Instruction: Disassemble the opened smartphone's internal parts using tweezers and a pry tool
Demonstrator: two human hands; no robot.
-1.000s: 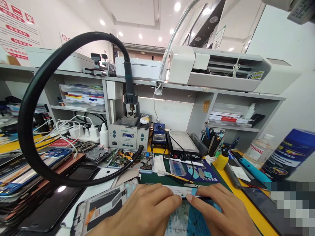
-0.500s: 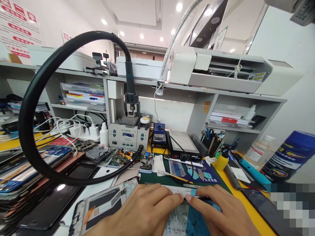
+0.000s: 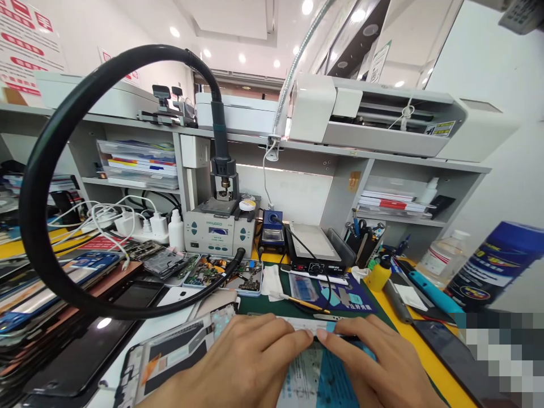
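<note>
Little changed over last second: thin dark-edged piece (image 3: 351, 338) still clamped by fingers of left hand (image 3: 250, 350) and right hand (image 3: 377, 356), thumb tips nearly meeting, above white-and-blue printed sheet (image 3: 300, 382) on desk (image 3: 421, 343); steady hold apparently being kept.

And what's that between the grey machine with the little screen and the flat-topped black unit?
A small blue box stands between the grey machine and the flat-topped black unit; the head view shows it.
</note>
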